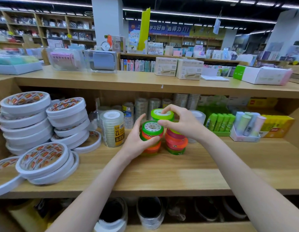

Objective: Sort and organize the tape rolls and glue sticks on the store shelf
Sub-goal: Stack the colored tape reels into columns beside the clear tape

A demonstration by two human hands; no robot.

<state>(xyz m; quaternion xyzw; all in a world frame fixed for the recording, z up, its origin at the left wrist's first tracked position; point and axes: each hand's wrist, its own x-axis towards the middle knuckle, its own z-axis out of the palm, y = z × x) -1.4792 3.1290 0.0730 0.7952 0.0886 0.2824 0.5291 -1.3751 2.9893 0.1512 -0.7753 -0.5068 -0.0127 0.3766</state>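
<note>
Left stack (151, 141) partly covered by left hand (137, 139); roll count not readable. Right stack (176, 141) upper rolls hidden behind right hand (180, 122). Lime roll (162, 114) part-covered by fingertips. White rolls (4, 174) cut off at left edge. Back-row clear rolls (145, 106) blurred, labels illegible. Glue sticks (220, 122) print too small to read. Lower-shelf rolls (150, 213) dark, blurred, cut by bottom edge. Yellow box (277, 126) text unreadable. Both forearms cropped at bottom edge.
</note>
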